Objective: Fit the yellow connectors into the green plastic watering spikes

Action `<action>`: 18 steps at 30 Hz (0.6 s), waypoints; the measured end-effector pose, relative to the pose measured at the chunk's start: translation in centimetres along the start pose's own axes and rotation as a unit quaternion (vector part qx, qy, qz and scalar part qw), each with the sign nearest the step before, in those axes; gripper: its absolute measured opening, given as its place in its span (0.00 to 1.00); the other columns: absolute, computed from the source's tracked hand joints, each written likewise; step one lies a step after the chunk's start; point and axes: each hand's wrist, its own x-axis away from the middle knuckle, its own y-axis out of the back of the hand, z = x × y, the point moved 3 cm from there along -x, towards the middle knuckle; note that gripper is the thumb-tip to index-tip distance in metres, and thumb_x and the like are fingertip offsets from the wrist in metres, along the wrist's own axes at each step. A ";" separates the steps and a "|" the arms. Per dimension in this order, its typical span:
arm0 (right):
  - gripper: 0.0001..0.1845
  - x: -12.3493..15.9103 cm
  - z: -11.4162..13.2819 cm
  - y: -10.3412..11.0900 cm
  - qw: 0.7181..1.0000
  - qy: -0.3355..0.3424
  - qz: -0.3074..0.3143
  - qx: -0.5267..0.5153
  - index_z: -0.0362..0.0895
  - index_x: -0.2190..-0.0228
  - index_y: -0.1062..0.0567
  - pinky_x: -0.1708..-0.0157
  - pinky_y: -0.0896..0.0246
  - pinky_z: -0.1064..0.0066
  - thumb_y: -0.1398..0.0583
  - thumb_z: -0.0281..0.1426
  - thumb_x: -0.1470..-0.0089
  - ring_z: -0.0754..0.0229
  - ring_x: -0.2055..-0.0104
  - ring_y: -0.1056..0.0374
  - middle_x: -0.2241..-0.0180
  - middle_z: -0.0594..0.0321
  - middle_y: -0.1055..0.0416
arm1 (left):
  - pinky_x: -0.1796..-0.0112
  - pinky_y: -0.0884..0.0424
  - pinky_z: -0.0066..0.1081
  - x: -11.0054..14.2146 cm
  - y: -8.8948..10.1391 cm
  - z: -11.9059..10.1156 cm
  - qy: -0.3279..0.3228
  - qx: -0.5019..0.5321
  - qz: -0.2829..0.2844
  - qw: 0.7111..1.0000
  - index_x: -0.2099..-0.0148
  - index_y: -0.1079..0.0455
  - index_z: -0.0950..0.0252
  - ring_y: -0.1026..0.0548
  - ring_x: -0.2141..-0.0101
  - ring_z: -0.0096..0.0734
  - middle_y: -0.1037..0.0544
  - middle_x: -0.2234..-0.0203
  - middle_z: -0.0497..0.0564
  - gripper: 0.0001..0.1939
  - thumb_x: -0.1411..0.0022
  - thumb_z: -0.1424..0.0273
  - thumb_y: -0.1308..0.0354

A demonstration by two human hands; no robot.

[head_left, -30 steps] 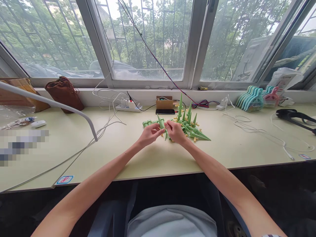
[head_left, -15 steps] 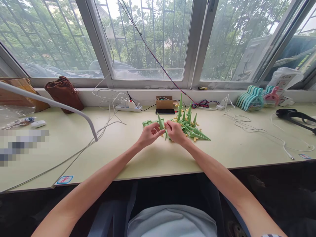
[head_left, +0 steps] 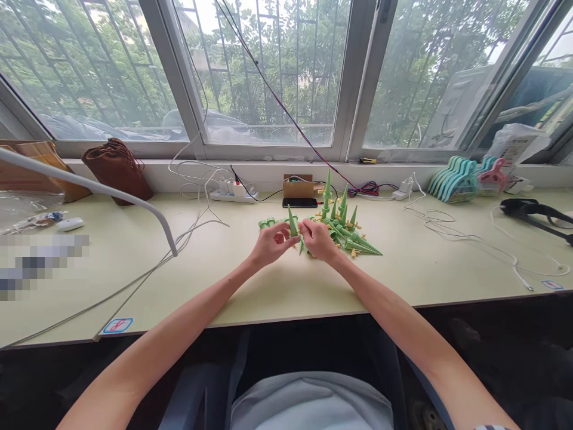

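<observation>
the left hand [head_left: 270,245] has thumb and fingers clamped on a green spike [head_left: 292,221], held nearly upright with its tip up, near the middle of the table [head_left: 277,292]. the right hand [head_left: 319,240] is curled just to the right of it; whether its fingers close on anything i cannot tell. green caps [head_left: 268,223] lie just beyond the left hand, and a pile of green spikes with yellow bits [head_left: 353,236] spreads right of the right hand. farther off lies a dark phone [head_left: 299,203], in front of a cardboard box [head_left: 298,188]
</observation>
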 end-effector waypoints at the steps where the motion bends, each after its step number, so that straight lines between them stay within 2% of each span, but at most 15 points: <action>1: 0.18 0.0 0.0 0.0 1.000 0.000 0.001 0.000 0.47 0.77 0.45 0.74 0.55 0.70 0.51 0.38 0.35 0.64 0.77 0.52 0.81 0.68 0.45 | 0.79 0.39 0.24 0.0 0.0 0.0 0.001 0.000 0.001 1.000 0.62 0.28 0.63 0.36 0.82 0.19 0.30 0.76 0.44 0.18 0.44 0.53 0.34; 18: 0.19 0.0 0.2 0.1 1.000 -0.005 0.004 0.016 0.47 0.77 0.46 0.75 0.56 0.70 0.51 0.38 0.35 0.64 0.78 0.52 0.82 0.69 0.46 | 0.78 0.36 0.24 0.0 0.0 0.2 -0.010 0.001 0.000 1.000 0.60 0.26 0.63 0.36 0.81 0.19 0.29 0.75 0.46 0.18 0.44 0.54 0.33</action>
